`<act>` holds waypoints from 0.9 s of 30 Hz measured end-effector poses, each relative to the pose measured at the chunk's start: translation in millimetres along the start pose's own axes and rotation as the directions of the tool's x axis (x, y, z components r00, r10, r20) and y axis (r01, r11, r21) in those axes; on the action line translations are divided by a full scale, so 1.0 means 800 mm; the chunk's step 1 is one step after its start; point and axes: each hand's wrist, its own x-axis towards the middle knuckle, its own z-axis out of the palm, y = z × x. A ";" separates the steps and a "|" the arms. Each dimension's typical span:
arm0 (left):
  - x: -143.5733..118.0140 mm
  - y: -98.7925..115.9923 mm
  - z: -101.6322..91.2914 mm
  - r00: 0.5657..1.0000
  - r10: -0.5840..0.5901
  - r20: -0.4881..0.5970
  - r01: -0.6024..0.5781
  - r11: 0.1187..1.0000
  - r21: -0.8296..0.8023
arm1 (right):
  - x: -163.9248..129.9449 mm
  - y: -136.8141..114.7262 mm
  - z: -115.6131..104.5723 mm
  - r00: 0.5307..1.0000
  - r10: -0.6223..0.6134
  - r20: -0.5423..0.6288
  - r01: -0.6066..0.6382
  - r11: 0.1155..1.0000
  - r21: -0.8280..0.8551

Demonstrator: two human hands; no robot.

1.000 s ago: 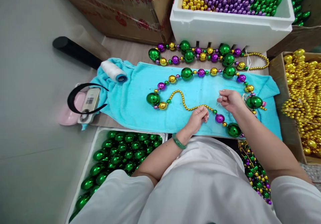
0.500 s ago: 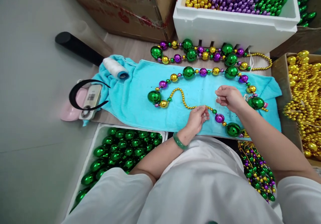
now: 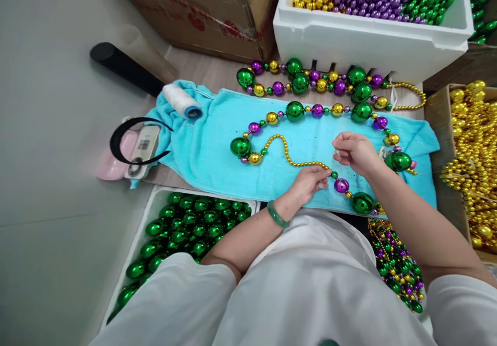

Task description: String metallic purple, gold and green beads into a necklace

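A bead necklace (image 3: 295, 111) of green, purple and gold balls lies in a loop on a turquoise towel (image 3: 205, 144). Its thin run of small gold beads (image 3: 287, 152) curves across the middle toward my left hand (image 3: 308, 181). That hand wears a green bangle (image 3: 277, 215) and pinches the string where the gold beads meet a small green bead. Just right of it, above the towel, my right hand (image 3: 356, 152) is closed, fingertips pressed together; what they hold is too small to make out. A purple ball (image 3: 341, 185) rests between the two hands' sides.
Behind the towel lies another bead necklace (image 3: 300, 83), before a white foam box (image 3: 368, 38) of sorted beads. A thread spool (image 3: 180, 101) and black headband (image 3: 116, 139) sit left. Green balls fill a tray (image 3: 153, 206) near my left arm; gold beads fill a carton (image 3: 438, 129).
My left hand has slid right along the gold beads, its fingertips now at the small green bead. The right hand stays nearly in place, still closed. The view has shifted slightly.
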 end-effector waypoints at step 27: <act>0.005 0.018 -0.007 0.986 0.157 0.065 -0.162 0.759 0.631 | -0.057 0.026 0.021 0.878 -0.475 0.056 0.336 0.530 -0.778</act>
